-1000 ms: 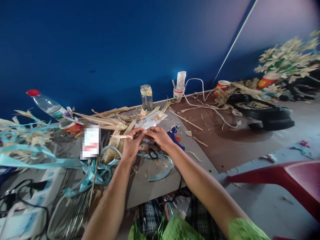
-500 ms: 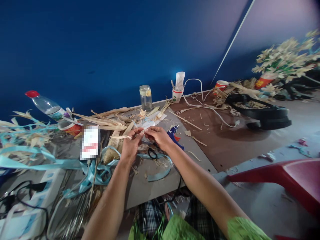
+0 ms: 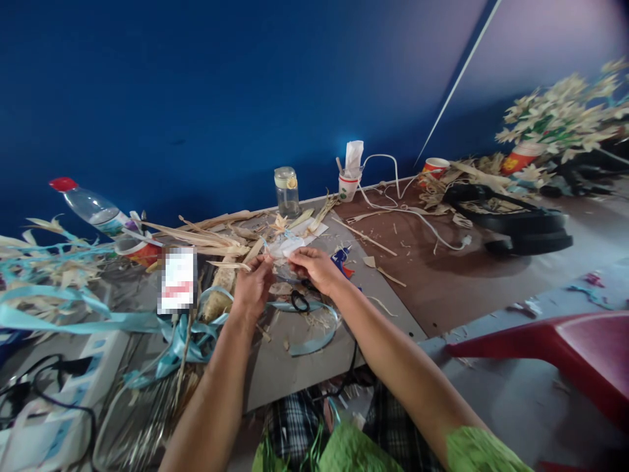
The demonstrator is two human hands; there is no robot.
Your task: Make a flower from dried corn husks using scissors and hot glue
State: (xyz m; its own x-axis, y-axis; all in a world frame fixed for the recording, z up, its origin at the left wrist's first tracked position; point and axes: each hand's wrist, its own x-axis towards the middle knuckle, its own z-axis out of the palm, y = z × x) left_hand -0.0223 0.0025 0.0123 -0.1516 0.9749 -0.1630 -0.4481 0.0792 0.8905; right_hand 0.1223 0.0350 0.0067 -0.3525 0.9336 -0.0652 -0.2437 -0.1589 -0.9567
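My left hand [image 3: 253, 287] is closed in a pinch on a pale husk strip [image 3: 227, 265], whose end sticks out to the left. Close beside it, my right hand [image 3: 315, 267] has its thumb and fingers pressed together; whatever they hold is too small to make out. Just beyond the fingertips lies crumpled white paper or film [image 3: 287, 246]. A black loop handle [image 3: 299, 301], perhaps of scissors, lies below the hands. Light-blue ribbon [image 3: 319, 341] curls on the grey board [image 3: 275, 380]. Partly behind my right hand is a blue tool with an orange part [image 3: 340, 259].
Dried husks [image 3: 206, 242], a clear jar [image 3: 287, 196] and a paper cup [image 3: 348, 187] stand or lie toward the wall. At left are a tilted bottle [image 3: 95, 210], a phone [image 3: 177, 282] and a power strip [image 3: 88, 387]. A red chair [image 3: 550, 347] is at right.
My hands have moved apart a little, the left one shifting left and the right one slightly right. The husk strip has shifted left with my left hand.
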